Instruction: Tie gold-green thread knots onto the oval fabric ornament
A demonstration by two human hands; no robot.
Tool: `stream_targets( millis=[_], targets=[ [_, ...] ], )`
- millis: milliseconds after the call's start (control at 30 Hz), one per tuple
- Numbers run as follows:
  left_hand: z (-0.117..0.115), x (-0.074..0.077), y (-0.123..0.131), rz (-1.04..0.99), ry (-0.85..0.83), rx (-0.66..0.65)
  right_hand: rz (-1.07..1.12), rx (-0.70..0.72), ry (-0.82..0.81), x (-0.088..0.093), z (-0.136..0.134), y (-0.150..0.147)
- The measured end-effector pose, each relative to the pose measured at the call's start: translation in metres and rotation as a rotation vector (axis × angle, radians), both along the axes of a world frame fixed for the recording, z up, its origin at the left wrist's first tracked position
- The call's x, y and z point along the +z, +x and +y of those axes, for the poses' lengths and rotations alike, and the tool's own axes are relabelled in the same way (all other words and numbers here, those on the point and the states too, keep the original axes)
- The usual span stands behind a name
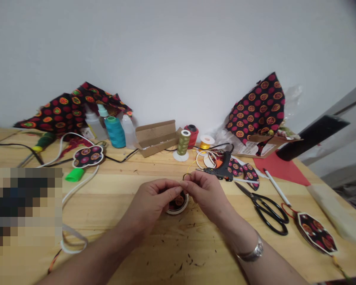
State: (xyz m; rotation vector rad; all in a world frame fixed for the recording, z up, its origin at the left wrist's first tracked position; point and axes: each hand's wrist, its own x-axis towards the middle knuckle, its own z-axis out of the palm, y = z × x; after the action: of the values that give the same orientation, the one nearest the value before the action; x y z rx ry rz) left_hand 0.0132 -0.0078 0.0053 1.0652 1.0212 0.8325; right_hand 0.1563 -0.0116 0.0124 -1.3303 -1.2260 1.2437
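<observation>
In the middle of the table, my left hand [157, 196] and my right hand [206, 194] meet at the fingertips, thumbs and fingers pinched together. A small loop of thin cord [186, 175] shows at the pinch; its ends are hidden by the fingers. Just below the fingertips is a round patterned fabric piece [178, 204] with a pale rim, partly covered by both hands. I cannot tell whether the cord is joined to it. Beyond my right hand lies a black glue gun [221, 168]. Black-handled scissors [265, 209] lie open to its right.
Thread spools, olive [184, 143], teal [115, 132] and yellow [206, 142], stand at the back near an open cardboard box [157, 138]. Left are a flower-shaped fabric piece [88, 156] and a white cable [77, 188]. An octagonal fabric piece [316, 233] lies right, near a white pen [277, 188].
</observation>
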Motion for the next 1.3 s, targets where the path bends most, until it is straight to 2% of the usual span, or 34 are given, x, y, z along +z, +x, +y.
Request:
stream_targets(
  millis=[467,800,1000,1167,1300],
  targets=[
    [-0.001,0.002,0.0,-0.052,-0.073,-0.003,0.109,0.018,-0.044,0.002,-0.002,0.0],
    [-0.001,0.005,0.0,-0.101,-0.088,0.019,0.078,0.013,-0.035,0.003,-0.002,-0.001],
    [0.002,0.0,-0.001,-0.059,-0.076,0.081,-0.163,0.111,0.117,0.004,-0.002,0.004],
    [0.005,-0.001,0.0,-0.042,-0.09,0.173,-0.477,0.07,0.286,-0.001,-0.003,0.009],
    [0.005,-0.001,0.001,-0.081,-0.099,0.217,-0.605,0.006,0.37,-0.003,-0.007,0.008]
  ],
)
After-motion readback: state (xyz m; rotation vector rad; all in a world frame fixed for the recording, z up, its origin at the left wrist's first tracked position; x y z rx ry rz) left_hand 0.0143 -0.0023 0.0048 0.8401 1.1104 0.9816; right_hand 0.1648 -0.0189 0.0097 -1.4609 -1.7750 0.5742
